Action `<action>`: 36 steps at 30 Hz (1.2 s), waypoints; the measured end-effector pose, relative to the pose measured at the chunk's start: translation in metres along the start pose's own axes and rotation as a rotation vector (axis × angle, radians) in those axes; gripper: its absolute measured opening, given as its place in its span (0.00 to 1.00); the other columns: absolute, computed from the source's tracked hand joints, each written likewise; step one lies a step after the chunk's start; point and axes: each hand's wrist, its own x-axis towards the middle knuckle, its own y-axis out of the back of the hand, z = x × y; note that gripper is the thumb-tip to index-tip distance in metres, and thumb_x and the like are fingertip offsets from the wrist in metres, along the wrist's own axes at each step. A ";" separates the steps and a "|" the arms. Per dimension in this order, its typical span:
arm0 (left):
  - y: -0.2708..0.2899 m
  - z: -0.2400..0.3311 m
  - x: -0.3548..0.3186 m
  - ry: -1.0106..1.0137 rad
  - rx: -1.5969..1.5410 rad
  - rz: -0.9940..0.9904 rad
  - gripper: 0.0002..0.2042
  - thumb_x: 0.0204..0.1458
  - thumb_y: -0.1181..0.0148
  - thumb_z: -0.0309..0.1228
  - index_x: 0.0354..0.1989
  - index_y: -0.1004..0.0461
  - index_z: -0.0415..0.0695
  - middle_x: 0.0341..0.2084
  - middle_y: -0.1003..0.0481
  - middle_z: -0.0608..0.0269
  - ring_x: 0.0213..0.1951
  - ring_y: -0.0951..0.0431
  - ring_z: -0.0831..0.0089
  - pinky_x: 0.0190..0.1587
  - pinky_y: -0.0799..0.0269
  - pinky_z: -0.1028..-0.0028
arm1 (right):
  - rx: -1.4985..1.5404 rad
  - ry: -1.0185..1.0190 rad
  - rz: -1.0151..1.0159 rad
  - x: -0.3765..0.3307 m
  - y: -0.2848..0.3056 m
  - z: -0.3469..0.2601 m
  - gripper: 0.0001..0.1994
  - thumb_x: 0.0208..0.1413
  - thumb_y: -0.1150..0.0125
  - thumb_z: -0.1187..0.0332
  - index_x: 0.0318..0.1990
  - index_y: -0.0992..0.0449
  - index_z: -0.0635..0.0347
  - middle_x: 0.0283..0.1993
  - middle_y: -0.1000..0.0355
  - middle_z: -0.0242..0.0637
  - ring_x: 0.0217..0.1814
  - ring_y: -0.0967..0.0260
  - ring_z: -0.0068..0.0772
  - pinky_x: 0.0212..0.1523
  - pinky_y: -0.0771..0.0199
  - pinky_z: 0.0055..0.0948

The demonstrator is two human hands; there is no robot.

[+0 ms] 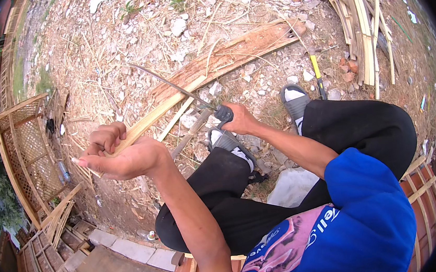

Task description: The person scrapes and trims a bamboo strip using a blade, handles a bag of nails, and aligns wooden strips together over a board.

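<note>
My left hand (125, 153) is closed with curled fingers around one end of a pale split-wood strip (161, 115), which looks like bamboo. The strip slants up and away to the right, its far end over a weathered plank (236, 53) on the ground. In my right hand (238, 118) is the black handle of a long, thin-bladed knife (178, 89). Its dark blade points to the far left and crosses the strip near the strip's far end. Whether the edge bites into the strip I cannot tell.
A tool with a yellow and black handle (318, 74) lies right of my foot. Long split strips (363, 33) are piled at the far right. A lattice panel (25, 154) stands at left. Stones and shavings cover the ground; a pale rock (292, 186) sits between my legs.
</note>
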 end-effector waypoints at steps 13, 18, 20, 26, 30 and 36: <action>0.010 -0.001 0.002 0.024 -0.204 -0.267 0.25 0.64 0.63 0.58 0.23 0.56 0.53 0.11 0.58 0.74 0.15 0.60 0.80 0.18 0.63 0.77 | 0.061 0.060 0.011 0.013 0.007 -0.019 0.16 0.39 0.31 0.65 0.35 0.25 0.62 0.27 0.25 0.41 0.27 0.29 0.37 0.34 0.28 0.34; 0.010 -0.006 0.005 0.026 -0.198 -0.257 0.25 0.64 0.64 0.59 0.23 0.56 0.53 0.11 0.58 0.74 0.16 0.61 0.80 0.18 0.64 0.76 | 0.034 0.016 0.052 0.004 -0.001 -0.028 0.17 0.38 0.34 0.65 0.37 0.25 0.62 0.30 0.24 0.46 0.31 0.25 0.45 0.35 0.27 0.37; 0.009 -0.001 0.003 0.073 -0.270 -0.278 0.25 0.64 0.64 0.58 0.23 0.56 0.53 0.11 0.59 0.74 0.16 0.61 0.80 0.18 0.65 0.76 | 0.090 0.113 0.042 0.003 0.000 -0.056 0.18 0.37 0.33 0.65 0.38 0.26 0.62 0.28 0.24 0.47 0.30 0.24 0.45 0.33 0.28 0.38; 0.001 0.007 -0.010 0.044 -0.296 -0.432 0.25 0.65 0.65 0.57 0.23 0.56 0.53 0.10 0.58 0.73 0.15 0.61 0.81 0.17 0.66 0.77 | 0.098 0.218 -0.035 0.021 0.010 -0.063 0.17 0.38 0.33 0.66 0.38 0.25 0.61 0.27 0.24 0.45 0.29 0.25 0.45 0.34 0.26 0.37; 0.001 0.003 -0.013 0.043 -0.325 -0.428 0.24 0.65 0.65 0.56 0.23 0.56 0.53 0.09 0.59 0.73 0.15 0.61 0.81 0.17 0.66 0.77 | -0.139 -0.204 0.071 0.016 0.026 0.053 0.18 0.41 0.35 0.59 0.39 0.23 0.60 0.33 0.24 0.45 0.34 0.27 0.41 0.41 0.28 0.38; 0.003 0.001 -0.005 -0.015 -0.301 -0.444 0.24 0.65 0.63 0.55 0.23 0.54 0.52 0.13 0.53 0.72 0.18 0.54 0.80 0.20 0.59 0.78 | -0.127 -0.241 0.008 0.004 0.031 0.054 0.19 0.40 0.36 0.60 0.41 0.23 0.59 0.36 0.24 0.45 0.36 0.27 0.42 0.43 0.27 0.36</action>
